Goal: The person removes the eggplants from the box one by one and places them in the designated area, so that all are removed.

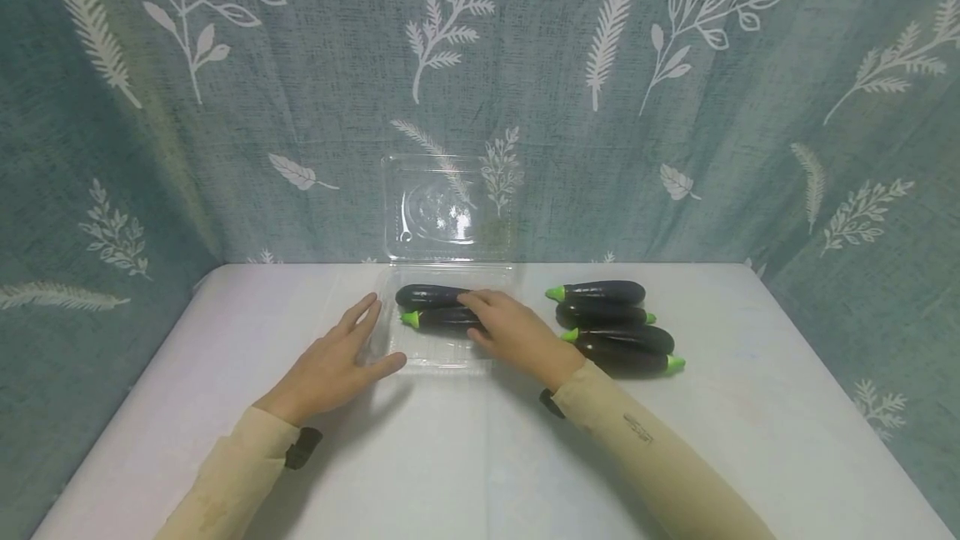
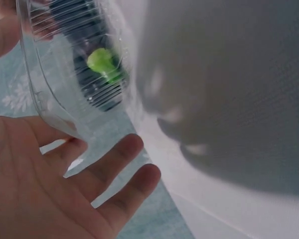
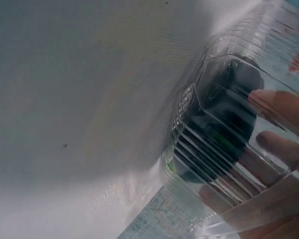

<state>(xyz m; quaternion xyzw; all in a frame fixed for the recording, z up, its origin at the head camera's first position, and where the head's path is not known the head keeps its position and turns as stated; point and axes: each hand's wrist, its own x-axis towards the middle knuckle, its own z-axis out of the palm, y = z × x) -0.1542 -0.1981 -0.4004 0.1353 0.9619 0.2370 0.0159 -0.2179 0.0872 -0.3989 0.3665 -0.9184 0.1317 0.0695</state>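
A clear plastic clamshell container stands on the table with its lid raised at the back. Two dark eggplants lie crosswise in its base: a rear eggplant and a front eggplant whose green stem points left. My right hand reaches in over the container's right side. Its thumb and fingers grip the right end of the front eggplant, which they partly hide. At the container's left side is my left hand, fingers spread and thumb near the front left corner. The left wrist view shows this palm beside the clear wall.
Several more eggplants lie in a loose stack of rows right of the container, near my right forearm. A white cloth covers the table. Behind it and at both sides hangs a grey-green curtain with white leaf prints.
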